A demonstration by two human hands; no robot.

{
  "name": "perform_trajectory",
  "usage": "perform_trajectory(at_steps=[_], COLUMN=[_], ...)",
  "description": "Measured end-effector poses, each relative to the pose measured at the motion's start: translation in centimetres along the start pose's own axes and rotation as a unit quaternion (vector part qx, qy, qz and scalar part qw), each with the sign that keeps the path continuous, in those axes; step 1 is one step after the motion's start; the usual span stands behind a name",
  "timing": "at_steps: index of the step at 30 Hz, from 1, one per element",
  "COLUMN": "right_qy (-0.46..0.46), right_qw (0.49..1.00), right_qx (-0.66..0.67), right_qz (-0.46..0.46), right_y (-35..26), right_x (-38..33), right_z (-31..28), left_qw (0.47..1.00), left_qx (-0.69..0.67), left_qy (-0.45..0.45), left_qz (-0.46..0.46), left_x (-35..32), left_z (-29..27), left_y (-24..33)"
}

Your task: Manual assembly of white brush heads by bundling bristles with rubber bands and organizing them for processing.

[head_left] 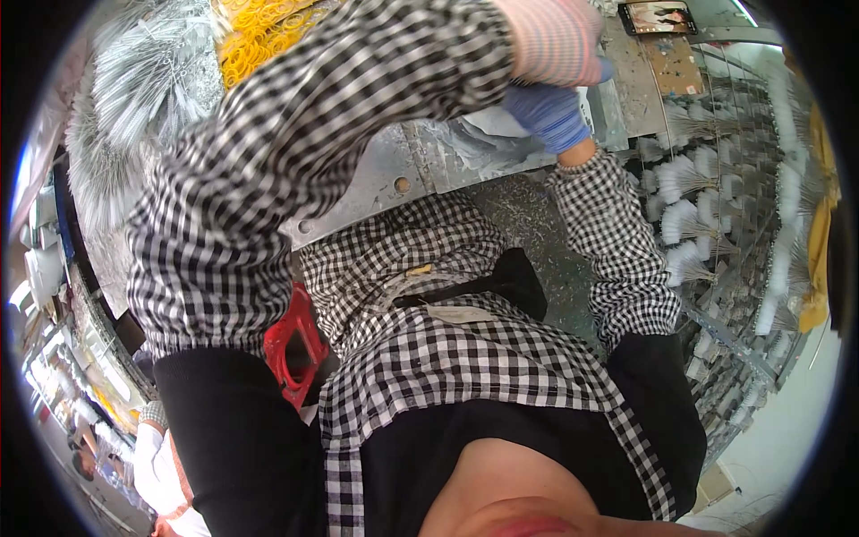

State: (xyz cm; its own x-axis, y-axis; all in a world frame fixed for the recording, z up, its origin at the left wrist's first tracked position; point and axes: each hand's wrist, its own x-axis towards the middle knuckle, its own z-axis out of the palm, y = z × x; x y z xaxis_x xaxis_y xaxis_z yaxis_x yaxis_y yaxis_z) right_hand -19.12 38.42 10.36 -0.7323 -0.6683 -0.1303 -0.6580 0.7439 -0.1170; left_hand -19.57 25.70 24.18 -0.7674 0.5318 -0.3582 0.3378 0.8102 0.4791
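Note:
My left hand (557, 43), in a pink-and-white striped knit glove, reaches across to the upper right. Its fingers look curled and pressed together, but what they hold is hidden. Just below it, touching, is my right hand (548, 116) in a blue knit glove; its fingers are covered by the left hand. Under the hands lies a metal plate (465, 154) smeared with white paste. Both forearms wear black-and-white checked sleeves, the left one crossing over the bench.
Bundles of pale thin bristles (152, 72) are heaped at the left. Yellow rubber bands (255, 40) lie behind my left sleeve. A phone (658, 17) rests at the far right. Beside me on the right, a wire rack (716, 192) holds many white-tipped tufts. Near my left elbow is a red plastic stool (295, 349).

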Motion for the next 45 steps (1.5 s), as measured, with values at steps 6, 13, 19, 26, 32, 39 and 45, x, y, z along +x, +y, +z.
perform_trajectory(at_steps=[6,13,19,26,32,39,45], right_qy=[0.081,0.220,0.055,0.163,0.177,0.235,-0.015], right_qw=[0.981,0.963,0.980,0.965,0.969,0.958,0.987], right_qx=[0.153,0.157,0.187,0.204,0.170,0.161,0.136], right_qz=[0.087,0.005,0.049,0.008,0.021,0.012,0.080], right_y=[1.4,-0.1,-0.1,-0.1,0.0,0.1,0.0], right_x=[-0.5,0.1,0.6,0.2,0.1,-0.1,0.8], right_z=[2.4,4.4,1.7,3.8,4.3,4.8,1.1], left_qw=[0.936,0.990,0.989,0.986,0.989,0.992,0.989], left_qx=[0.010,0.033,0.005,0.008,0.019,0.029,0.046], left_qy=[0.309,0.134,0.144,0.156,0.145,0.121,0.136], left_qz=[-0.168,0.006,0.034,0.058,0.021,-0.002,-0.028], left_x=[4.4,2.6,2.7,2.1,2.4,3.3,3.6], left_z=[6.1,1.5,1.7,2.1,2.3,2.3,2.1], left_y=[0.9,-2.7,-3.0,-3.4,-2.7,-2.0,-1.8])
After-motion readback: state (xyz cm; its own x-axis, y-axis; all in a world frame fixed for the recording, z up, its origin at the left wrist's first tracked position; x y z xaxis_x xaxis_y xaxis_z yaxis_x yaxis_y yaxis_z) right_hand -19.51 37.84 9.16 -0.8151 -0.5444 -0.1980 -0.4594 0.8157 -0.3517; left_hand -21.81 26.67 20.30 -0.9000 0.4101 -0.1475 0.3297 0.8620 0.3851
